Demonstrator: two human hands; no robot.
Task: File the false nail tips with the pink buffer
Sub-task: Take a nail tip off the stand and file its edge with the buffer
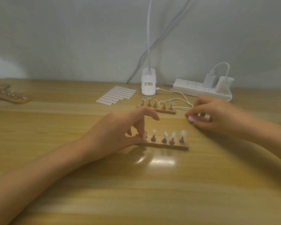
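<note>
The left hand pinches the left end of a light-wood strip holder between the thumb and a bent finger, with the index finger stretched out above. Translucent false nail tips stand upright on small metal cones along that strip, near the middle of the pale wooden worktop. The right hand, blurred, curls its fingers round a pink oblong buffer low at the worktop, behind and right of the strip. Toward the back edge sit a second wooden tip holder, a white sheet of oval tabs, a white clip lamp base and a white power strip.
</note>
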